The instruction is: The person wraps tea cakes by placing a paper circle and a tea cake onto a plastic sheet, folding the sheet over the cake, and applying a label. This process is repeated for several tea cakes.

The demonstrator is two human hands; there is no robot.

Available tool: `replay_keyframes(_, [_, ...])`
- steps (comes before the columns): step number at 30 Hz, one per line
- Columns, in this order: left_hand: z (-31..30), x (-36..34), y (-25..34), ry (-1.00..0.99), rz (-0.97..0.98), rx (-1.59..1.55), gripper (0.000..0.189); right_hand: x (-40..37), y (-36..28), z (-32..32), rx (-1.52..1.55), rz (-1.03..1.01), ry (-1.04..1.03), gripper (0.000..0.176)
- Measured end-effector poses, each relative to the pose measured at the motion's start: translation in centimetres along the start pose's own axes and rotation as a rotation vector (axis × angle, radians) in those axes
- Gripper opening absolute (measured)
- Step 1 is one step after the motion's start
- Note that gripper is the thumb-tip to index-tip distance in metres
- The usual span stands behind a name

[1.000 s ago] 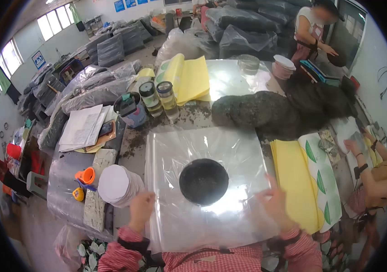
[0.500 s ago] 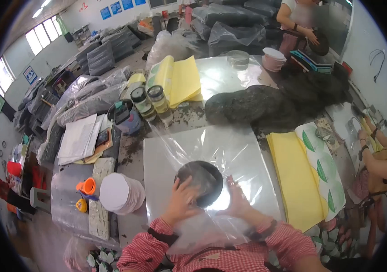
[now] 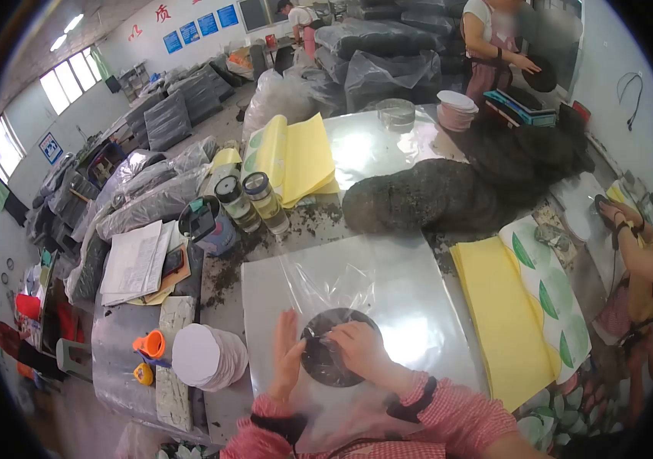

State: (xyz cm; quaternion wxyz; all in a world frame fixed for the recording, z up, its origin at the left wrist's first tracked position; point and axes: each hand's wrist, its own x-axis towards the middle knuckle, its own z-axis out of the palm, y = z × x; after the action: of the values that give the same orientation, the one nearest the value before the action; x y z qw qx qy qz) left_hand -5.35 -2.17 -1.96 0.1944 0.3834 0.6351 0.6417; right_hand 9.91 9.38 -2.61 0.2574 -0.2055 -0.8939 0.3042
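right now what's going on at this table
A person in red checked sleeves works at a dark round disc lying on a clear plastic sheet. The near part of the sheet is pulled up over the disc. The left hand stands flat against the disc's left edge; the right hand presses on top of it. A stack of white round papers sits to the left, yellow sheets to the right, a dark loose heap beyond. Another person works at the right.

Black disc [image 3: 326, 359] under clear film [image 3: 342, 283]; yellow paper [image 3: 499, 306]; green-leaf white sheets [image 3: 552, 294]; red-checked sleeves [image 3: 457, 409]; orange cap [image 3: 150, 344].
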Motion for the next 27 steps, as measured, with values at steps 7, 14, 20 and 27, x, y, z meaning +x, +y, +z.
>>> replay_keyframes(7, [4.1,-0.6,-1.3,-0.248,0.553,0.586,0.050,1.3,3.3,-2.9,0.477,0.407,0.861,0.039])
replay_keyframes(14, [2.4,-0.7,-0.2,-0.055,0.190,0.120,0.051,2.1,2.3,-1.8,0.415,-0.409,0.107,0.028])
replay_keyframes(20, [4.5,-1.7,0.3,-0.286,0.312,0.591,0.020,-0.4,-1.1,-2.1,0.417,0.344,0.252,0.013])
replay_keyframes(27, [4.4,-2.5,3.1,-0.396,0.284,0.605,0.075,-3.5,-0.4,-1.8,0.197,0.231,0.058,0.020])
